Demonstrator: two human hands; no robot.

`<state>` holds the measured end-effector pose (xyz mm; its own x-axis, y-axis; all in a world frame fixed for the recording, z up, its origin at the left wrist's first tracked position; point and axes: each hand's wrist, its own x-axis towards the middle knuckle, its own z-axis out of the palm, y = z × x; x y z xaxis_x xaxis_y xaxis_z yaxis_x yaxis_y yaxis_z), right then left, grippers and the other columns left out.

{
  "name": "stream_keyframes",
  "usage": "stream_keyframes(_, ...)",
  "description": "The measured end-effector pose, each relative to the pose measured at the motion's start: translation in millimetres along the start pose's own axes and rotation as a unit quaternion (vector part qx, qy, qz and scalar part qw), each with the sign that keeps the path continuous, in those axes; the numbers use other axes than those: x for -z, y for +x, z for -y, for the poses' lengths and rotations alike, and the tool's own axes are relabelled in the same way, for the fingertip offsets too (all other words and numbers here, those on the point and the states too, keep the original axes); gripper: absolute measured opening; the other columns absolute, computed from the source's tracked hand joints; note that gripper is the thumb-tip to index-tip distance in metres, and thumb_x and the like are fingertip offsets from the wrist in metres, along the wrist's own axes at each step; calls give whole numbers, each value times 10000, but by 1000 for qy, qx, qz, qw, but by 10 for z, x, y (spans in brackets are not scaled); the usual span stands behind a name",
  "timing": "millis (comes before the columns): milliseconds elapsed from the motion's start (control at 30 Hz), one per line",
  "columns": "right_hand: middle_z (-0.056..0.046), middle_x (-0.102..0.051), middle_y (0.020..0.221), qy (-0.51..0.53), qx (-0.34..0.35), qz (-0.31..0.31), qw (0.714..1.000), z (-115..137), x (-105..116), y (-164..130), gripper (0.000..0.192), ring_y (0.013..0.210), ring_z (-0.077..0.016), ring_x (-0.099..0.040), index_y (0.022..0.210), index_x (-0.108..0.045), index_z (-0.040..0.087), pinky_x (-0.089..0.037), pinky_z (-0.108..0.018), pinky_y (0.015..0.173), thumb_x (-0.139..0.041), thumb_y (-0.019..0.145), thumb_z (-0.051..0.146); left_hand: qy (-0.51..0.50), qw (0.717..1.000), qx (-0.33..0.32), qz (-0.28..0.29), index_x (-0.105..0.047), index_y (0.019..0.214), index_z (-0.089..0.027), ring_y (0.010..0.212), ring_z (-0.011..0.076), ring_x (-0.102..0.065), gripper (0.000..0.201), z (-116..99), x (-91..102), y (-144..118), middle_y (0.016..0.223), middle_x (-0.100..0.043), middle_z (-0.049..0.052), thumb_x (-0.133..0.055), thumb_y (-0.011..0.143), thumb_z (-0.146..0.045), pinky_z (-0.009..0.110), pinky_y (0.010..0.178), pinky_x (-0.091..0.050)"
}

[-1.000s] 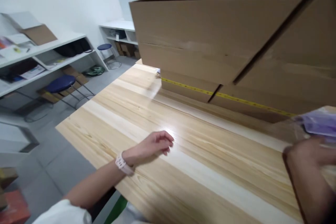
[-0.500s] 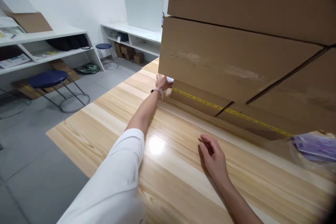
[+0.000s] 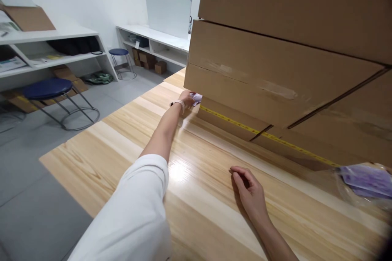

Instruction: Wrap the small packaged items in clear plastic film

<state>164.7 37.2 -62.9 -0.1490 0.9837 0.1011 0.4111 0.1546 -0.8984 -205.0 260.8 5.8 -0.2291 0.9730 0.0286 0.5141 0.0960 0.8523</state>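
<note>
Stretched far forward, my left hand (image 3: 185, 98) has its fingers closed on a small purple-and-white packet (image 3: 197, 98) at the left end of the stacked cardboard boxes (image 3: 239, 57). Part of that packet is hidden by my fingers and the box edge. A bracelet circles my left wrist. On the wooden table (image 3: 122, 138), my right hand (image 3: 250, 191) rests on its side, loosely curled, with nothing in it and a narrow gap between thumb and forefinger. To its right, purple packets (image 3: 367, 179) in clear plastic lie against the boxes.
A yellow printed strip (image 3: 232, 120) runs along the lower boxes. The stack rises high over the table's right side. Blue-topped stools (image 3: 49, 89) stand on the grey floor at left. White shelves (image 3: 76, 30) and a whiteboard (image 3: 168, 13) line the walls.
My left hand has shifted slightly left and down in view, and more of the purple-and-white packet shows. My right hand stays in place, its thumb and fingers a little closer together.
</note>
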Motion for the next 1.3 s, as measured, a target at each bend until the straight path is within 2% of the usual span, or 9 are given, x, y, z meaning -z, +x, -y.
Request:
stream_keyframes(133,-101,-726,1072,2,9,0,1000,37,4,23,303,1000,-270,-658,978,-746,237,-503,-411,878,-612,905,498,-11,999,17,27,-673,1219,-79,950,208,-665,451,153,394,-451,1094,-707,87,-805,792,-145,350,861,-552)
stream_keyframes(300,-92,-737,1045,1,33,0,999,35,-28,43,290,978,-259,-666,978,-744,228,-496,-413,885,-588,891,456,-10,996,20,82,-733,1182,-97,727,154,-612,594,313,694,-1492,874,-706,28,-805,593,-64,276,694,-484)
stream_keyframes(400,-93,-740,1038,1,47,-5,999,33,-82,54,287,950,-254,-669,998,-741,225,-495,-424,880,-565,876,416,-7,991,6,131,-745,1195,-159,742,162,-616,582,233,485,-2166,937,-708,25,-792,615,-151,273,687,-480)
stream_keyframes(567,-102,-742,1042,25,84,21,996,21,-103,45,310,963,-264,-666,1032,-738,207,-506,-444,907,-619,788,356,-23,953,-151,263,-754,1171,-219,1063,246,-607,499,-164,-377,-2944,1183,-653,79,-735,677,-155,347,939,-475)
stream_keyframes(667,-90,-742,1147,121,67,67,988,0,40,-45,389,1056,-267,-673,1112,-723,218,-509,-430,956,-681,740,324,9,946,-207,247,-722,1198,-248,1088,261,-567,501,-389,-784,-3160,1137,-616,76,-690,710,-139,384,981,-458)
stream_keyframes(833,-77,-681,1341,269,-19,107,957,29,426,-287,637,1182,-265,-652,1240,-693,264,-536,-350,938,-860,627,320,-21,935,-227,270,-621,1288,-221,1195,298,-523,507,-578,-1060,-3376,1261,-573,111,-723,792,-226,471,1082,-396)
stream_keyframes(1033,-45,-756,840,380,-122,105,911,103,544,-404,436,725,-228,-681,883,-721,221,-541,-320,616,-882,576,486,-92,925,-248,274,-365,1535,-250,1439,384,-343,1055,-699,-1349,-3615,1561,-342,177,-922,660,-443,548,1197,-280)
stream_keyframes(1100,-29,-716,708,383,-131,105,908,132,514,-416,396,664,-228,-659,782,-694,221,-532,-333,584,-872,572,506,-91,926,-251,268,-264,1590,-258,1460,393,-317,1188,-749,-1400,-3650,1578,-316,183,-942,628,-422,566,1218,-246)
stream_keyframes(1300,3,-750,816,445,-153,78,879,249,469,-446,443,698,-176,-656,906,-738,232,-550,-291,664,-916,511,322,-186,906,-197,324,-166,1629,-300,1531,379,-239,1160,-904,-1267,-3548,1687,-181,151,-863,701,-290,517,1233,-256)
